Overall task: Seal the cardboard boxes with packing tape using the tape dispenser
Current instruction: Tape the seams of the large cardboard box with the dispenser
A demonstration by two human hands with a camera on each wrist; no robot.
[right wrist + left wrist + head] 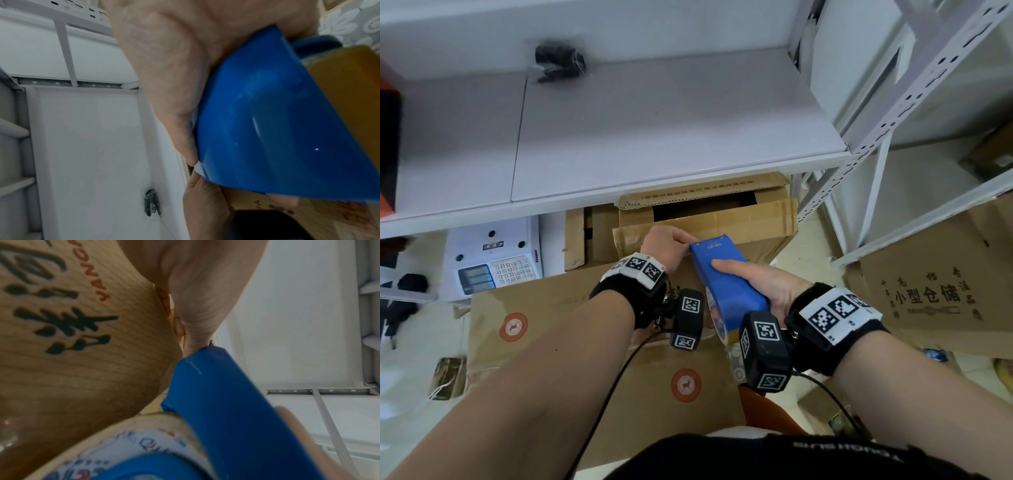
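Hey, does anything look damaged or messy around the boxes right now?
Yes. The open carton under the shelf has a ragged, torn flap edge and creased flaps, and flattened cardboard lies loose on the floor at right.

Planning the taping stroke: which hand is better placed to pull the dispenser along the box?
Right. The right hand already grips the blue plastic tape dispenser; the left hand is at the dispenser's nose over the brown cardboard box.
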